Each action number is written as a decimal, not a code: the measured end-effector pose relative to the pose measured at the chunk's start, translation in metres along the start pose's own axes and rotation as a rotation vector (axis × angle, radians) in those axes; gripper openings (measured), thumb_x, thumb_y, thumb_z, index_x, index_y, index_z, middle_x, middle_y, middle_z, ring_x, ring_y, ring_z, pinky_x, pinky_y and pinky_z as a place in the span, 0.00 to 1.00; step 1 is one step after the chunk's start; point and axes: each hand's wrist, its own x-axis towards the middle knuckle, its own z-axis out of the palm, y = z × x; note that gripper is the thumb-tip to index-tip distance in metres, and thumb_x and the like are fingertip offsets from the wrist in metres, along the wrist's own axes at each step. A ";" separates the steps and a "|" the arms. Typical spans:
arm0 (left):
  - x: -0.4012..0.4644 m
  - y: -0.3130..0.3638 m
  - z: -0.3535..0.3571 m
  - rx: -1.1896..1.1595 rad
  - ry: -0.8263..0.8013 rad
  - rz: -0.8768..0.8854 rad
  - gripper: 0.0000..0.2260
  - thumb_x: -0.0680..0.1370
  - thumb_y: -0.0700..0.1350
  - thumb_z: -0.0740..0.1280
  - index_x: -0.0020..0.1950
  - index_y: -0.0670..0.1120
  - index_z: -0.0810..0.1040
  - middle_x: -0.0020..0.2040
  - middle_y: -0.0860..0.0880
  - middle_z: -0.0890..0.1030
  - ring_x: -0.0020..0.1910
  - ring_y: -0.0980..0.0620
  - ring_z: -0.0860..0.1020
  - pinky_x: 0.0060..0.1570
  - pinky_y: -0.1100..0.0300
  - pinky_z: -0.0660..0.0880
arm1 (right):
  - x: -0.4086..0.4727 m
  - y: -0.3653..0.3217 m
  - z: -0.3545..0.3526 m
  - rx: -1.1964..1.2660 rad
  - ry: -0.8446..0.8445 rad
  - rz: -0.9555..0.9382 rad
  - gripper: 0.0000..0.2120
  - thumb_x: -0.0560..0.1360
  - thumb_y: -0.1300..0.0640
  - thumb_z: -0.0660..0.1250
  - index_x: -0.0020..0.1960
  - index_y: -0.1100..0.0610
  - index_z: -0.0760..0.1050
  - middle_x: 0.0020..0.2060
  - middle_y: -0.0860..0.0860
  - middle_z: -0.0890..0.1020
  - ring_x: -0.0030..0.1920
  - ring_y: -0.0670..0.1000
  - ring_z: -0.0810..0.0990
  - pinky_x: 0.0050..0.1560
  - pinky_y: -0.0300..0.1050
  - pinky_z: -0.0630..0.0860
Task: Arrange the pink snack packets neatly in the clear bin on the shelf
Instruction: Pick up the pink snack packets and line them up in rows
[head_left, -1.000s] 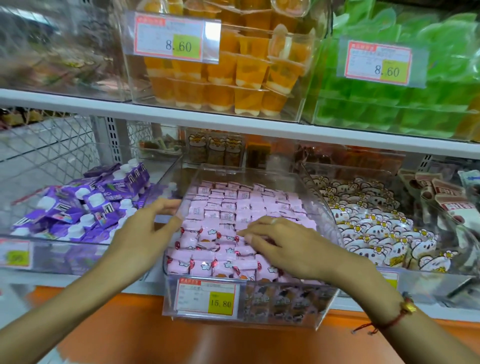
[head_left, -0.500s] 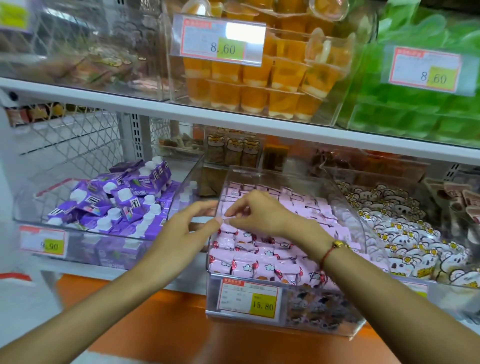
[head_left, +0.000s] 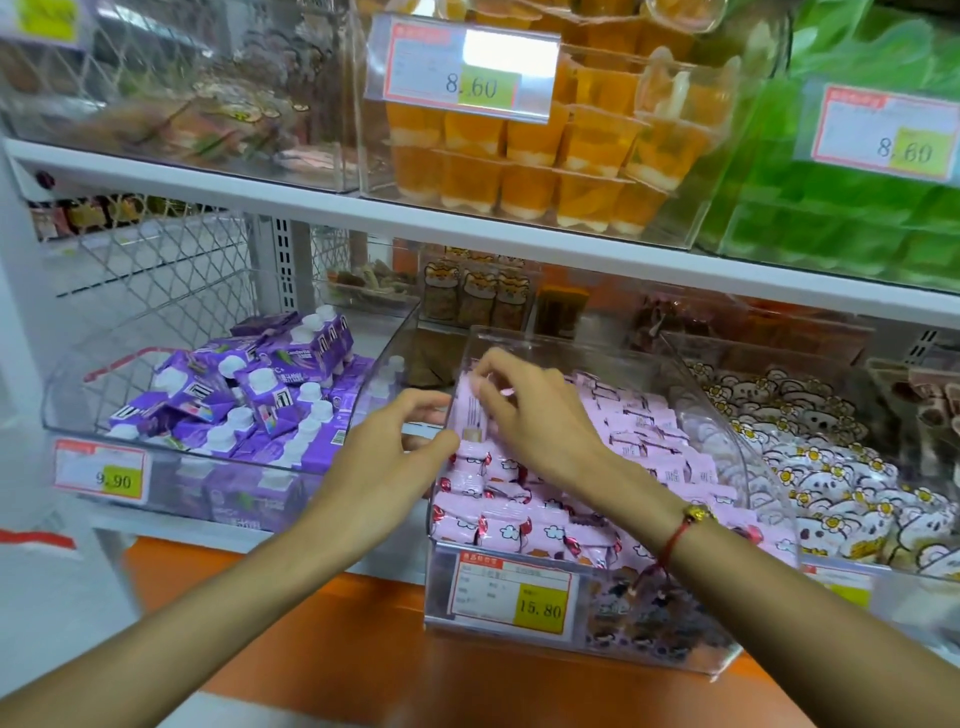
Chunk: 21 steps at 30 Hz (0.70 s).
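A clear bin (head_left: 727, 431) on the lower shelf holds several pink snack packets (head_left: 639, 441) in rows. My right hand (head_left: 530, 410) reaches into the bin's far left part and pinches one pink packet (head_left: 470, 410), which stands upright against the left wall. My left hand (head_left: 395, 447) grips the bin's left wall beside that packet, thumb at the wall's edge and fingers curled over it. More pink packets with red ends (head_left: 514, 525) lie at the bin's front, above a 15.80 price tag (head_left: 514, 592).
A clear bin of purple cartons (head_left: 244, 400) stands to the left, and a bin of white flower-print packets (head_left: 831, 478) to the right. Above, a white shelf (head_left: 467, 228) carries orange jelly cups (head_left: 540, 156) and green packs (head_left: 857, 218). An orange ledge (head_left: 363, 649) runs below.
The view has shifted left. My right hand moved from the front packets to the bin's back left and lifted one packet upright. My left hand came up to the left wall.
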 end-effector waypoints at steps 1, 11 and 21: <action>0.000 -0.001 0.000 -0.002 0.003 0.003 0.13 0.75 0.42 0.66 0.58 0.52 0.76 0.54 0.55 0.79 0.47 0.53 0.80 0.50 0.47 0.79 | 0.001 -0.003 -0.003 0.043 0.071 -0.001 0.07 0.80 0.52 0.58 0.47 0.51 0.72 0.32 0.50 0.79 0.35 0.52 0.78 0.38 0.51 0.76; -0.009 0.009 -0.003 0.282 0.041 0.479 0.34 0.69 0.50 0.75 0.70 0.61 0.61 0.65 0.60 0.66 0.62 0.63 0.68 0.56 0.66 0.68 | -0.021 -0.015 -0.046 0.930 0.437 0.574 0.08 0.81 0.59 0.57 0.46 0.59 0.73 0.37 0.51 0.79 0.33 0.44 0.79 0.32 0.34 0.77; -0.011 0.028 0.002 -0.066 0.034 0.357 0.12 0.65 0.54 0.73 0.48 0.56 0.83 0.43 0.56 0.85 0.42 0.59 0.82 0.42 0.69 0.77 | -0.044 -0.010 -0.057 1.028 0.140 0.702 0.13 0.79 0.46 0.60 0.52 0.55 0.76 0.38 0.47 0.83 0.36 0.46 0.83 0.35 0.39 0.79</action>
